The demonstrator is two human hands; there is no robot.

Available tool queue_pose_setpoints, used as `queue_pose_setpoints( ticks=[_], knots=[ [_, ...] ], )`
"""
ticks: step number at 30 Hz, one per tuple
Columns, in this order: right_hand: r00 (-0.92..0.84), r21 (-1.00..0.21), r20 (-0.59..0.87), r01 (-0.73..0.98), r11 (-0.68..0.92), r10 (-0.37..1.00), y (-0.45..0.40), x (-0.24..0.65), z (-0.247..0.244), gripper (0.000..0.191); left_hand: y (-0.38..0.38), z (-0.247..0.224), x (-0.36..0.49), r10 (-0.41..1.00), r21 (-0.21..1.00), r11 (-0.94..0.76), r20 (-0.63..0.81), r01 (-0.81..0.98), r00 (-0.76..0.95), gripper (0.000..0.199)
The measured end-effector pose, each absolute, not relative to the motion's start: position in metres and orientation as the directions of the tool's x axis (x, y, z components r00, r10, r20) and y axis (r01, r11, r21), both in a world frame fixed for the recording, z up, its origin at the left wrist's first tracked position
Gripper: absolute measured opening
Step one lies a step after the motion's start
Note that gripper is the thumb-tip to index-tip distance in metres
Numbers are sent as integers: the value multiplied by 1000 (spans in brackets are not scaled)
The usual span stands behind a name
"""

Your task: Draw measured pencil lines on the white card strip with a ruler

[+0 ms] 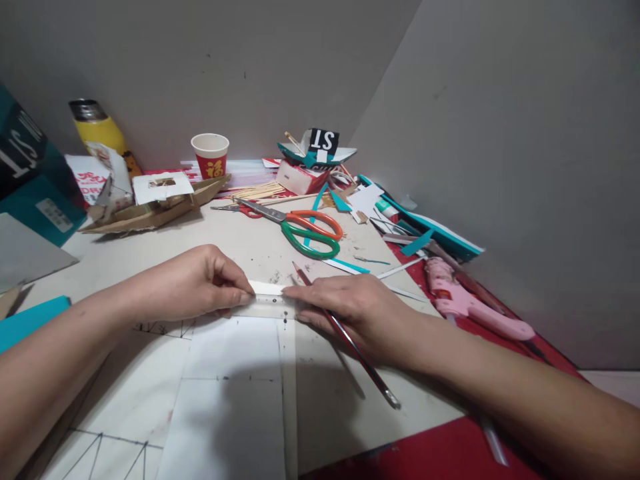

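Between my two hands lies a narrow see-through strip, like a clear ruler (270,308), across the top of a white paper sheet (230,407) with pencil lines. A white paper edge (267,288) rises just behind it. My left hand (210,287) pinches the strip's left end between thumb and fingers. My right hand (350,307) presses fingertips at its right end and keeps a dark red-and-black pencil (360,357) between its fingers, point away from me. Scissors (305,230) with orange and green handles lie just beyond the hands.
A pink glue gun (470,307) lies at right on red cloth. Behind stand a paper cup (211,157), a yellow bottle (103,133) and a cardboard boat (160,210). A teal box (35,173) is at left. Paper scraps and sticks (260,191) litter the back.
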State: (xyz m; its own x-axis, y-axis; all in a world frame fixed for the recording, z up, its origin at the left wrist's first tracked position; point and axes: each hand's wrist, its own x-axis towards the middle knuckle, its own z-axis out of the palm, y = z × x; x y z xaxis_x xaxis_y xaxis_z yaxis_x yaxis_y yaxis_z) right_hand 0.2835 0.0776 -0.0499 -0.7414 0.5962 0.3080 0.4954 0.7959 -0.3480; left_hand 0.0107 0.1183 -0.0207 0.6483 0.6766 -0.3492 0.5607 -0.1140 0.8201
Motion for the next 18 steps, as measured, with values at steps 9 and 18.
queue_pose_setpoints(
  ticks=[9, 18],
  knots=[
    [-718, -260, 311, 566, 782, 623, 73, 292, -28, 37, 118, -20, 11, 678, 813, -216, -274, 541, 682, 24],
    [-654, -663, 384, 295, 688, 651, 33, 248, -16, 36, 118, -20, 12, 693, 809, -229, -256, 542, 674, 23]
  ],
)
